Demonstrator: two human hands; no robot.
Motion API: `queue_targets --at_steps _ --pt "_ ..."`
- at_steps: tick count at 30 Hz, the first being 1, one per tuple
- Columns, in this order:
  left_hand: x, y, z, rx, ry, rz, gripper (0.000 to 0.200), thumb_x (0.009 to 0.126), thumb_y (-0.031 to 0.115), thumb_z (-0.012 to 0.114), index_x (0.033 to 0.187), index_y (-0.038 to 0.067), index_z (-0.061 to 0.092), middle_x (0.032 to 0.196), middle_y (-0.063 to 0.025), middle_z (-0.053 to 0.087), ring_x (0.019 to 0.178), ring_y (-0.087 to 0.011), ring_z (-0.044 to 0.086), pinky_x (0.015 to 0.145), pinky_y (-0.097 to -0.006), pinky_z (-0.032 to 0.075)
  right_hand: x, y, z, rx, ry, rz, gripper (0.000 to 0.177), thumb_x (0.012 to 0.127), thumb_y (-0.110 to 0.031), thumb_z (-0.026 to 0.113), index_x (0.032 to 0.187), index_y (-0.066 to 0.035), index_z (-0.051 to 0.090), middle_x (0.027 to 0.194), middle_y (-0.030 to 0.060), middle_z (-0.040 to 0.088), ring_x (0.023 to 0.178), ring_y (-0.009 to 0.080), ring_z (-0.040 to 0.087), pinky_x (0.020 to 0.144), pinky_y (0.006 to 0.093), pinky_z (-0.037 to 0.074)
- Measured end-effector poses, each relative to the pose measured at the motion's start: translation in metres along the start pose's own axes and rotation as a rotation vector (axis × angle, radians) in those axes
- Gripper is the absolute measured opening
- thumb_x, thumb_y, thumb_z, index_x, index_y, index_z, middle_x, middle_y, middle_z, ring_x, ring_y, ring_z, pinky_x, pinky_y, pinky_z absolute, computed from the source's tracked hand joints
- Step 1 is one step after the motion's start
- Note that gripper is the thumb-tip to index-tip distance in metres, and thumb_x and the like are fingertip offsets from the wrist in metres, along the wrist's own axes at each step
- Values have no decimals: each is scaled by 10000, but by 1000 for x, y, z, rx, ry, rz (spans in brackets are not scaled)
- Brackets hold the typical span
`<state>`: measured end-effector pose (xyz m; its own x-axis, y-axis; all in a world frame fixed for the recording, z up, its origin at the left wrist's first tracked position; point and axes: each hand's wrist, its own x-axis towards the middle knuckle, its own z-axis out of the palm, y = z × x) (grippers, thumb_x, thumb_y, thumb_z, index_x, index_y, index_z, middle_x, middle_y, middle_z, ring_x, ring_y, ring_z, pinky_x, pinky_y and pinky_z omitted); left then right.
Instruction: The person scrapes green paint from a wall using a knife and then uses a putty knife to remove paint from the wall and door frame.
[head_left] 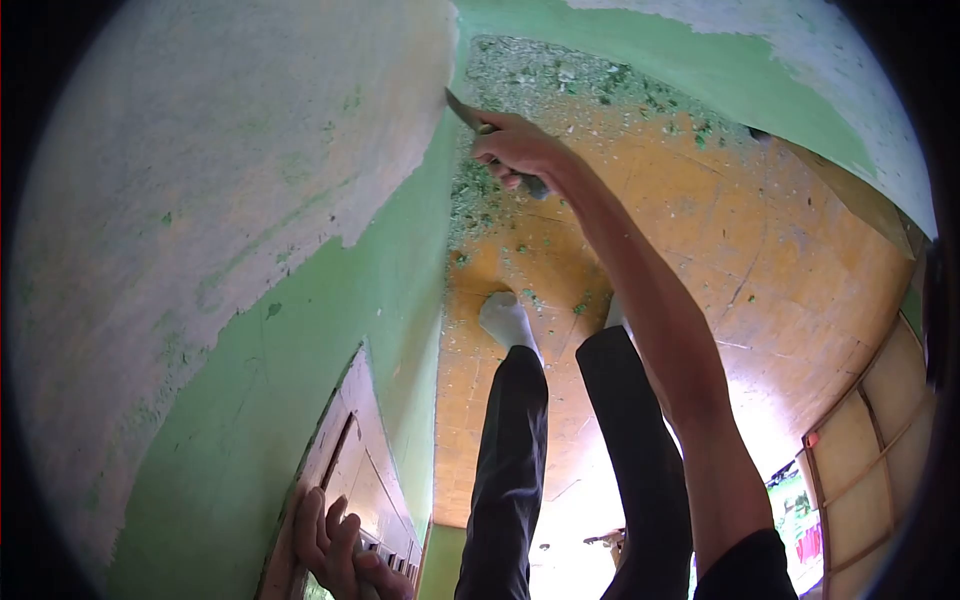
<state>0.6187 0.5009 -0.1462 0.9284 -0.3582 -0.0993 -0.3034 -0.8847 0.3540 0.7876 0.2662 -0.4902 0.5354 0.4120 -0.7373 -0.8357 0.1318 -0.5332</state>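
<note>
My right hand is closed around a scraper, with the index finger along it. The scraper's tip meets the left wall near the corner, where a pale stripped area borders green paint. The dark end of its handle pokes out below my fist. Low on the left, my left hand has its fingers curled beside a worn wooden frame set in the wall. What those fingers hold, if anything, is hard to make out.
Green and white paint flakes cover the orange floor along the wall. My feet in light socks stand among scattered chips. A second part-stripped wall rises at the far side. Right, a panelled frame borders a bright opening.
</note>
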Motion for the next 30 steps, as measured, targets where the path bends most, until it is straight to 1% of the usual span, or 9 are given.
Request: queue_targets --at_steps 4,6,7,9,12,19,21,25,30 --pt "-5 4 -2 -45 67 -63 386 1015 154 350 1030 -164 568 1074 -298 600 1103 -543 547 864 -539 602 8 -3 3 1 31 -40 747 847 -28 561 1542 -138 309 633 -2 478 468 90 427 397 271 363" --pt "-17 11 -11 7 -124 -331 349 1031 242 345 1175 15 567 1327 -332 447 1183 -420 549 871 -456 562 29 -2 -6 -3 87 -25 721 850 -27 544 1532 -118 329 630 3 487 456 94 424 396 275 371" --pt "-12 8 -8 8 -128 -328 349 1031 242 345 1175 15 567 1327 -332 447 1183 -420 549 871 -456 562 29 3 -8 2 89 -25 721 850 -27 544 1532 -118 329 630 3 487 456 94 424 396 275 371" --pt "3 2 0 -10 35 -51 391 1022 160 347 1069 -168 555 1069 -289 607 1109 -545 546 886 -553 588 21 9 -10 1 -4 -26 727 847 -36 558 1532 -124 330 633 1 493 457 92 422 400 275 379" --pt "-17 -17 7 -65 95 137 398 1029 171 345 1114 -162 545 1096 -291 601 1113 -530 553 895 -553 583 6 -2 -2 -50 29 -26 747 836 -36 576 1535 -121 325 632 4 490 461 89 421 407 267 366" --pt "-6 -8 7 -20 77 102 363 1032 137 334 1078 -159 539 1121 -290 599 1084 -526 563 892 -573 575 -1 -1 2 -52 13 -12 743 808 13 548 1518 -83 352 659 37 518 461 118 476 412 289 411" --pt "8 8 4 -15 38 -99 351 1032 139 345 1065 -150 542 1132 -282 597 1077 -526 564 892 -572 571 -13 -1 12 -101 32 -47 721 797 14 531 1498 -93 400 651 35 513 467 127 494 408 293 410" --pt "0 -6 6 39 35 110 354 1032 162 361 1082 -131 553 1142 -281 592 1106 -509 555 901 -564 565 13 -4 0 -74 84 5 682 795 7 505 1467 -93 455 680 67 546 485 147 516 411 306 423" --pt "-4 5 8 -112 64 -129 358 1033 170 354 1104 -115 559 1163 -286 579 1159 -494 523 924 -572 554 9 -8 7 -127 89 4 703 816 9 490 1503 -101 392 690 81 548 479 145 496 410 311 420"
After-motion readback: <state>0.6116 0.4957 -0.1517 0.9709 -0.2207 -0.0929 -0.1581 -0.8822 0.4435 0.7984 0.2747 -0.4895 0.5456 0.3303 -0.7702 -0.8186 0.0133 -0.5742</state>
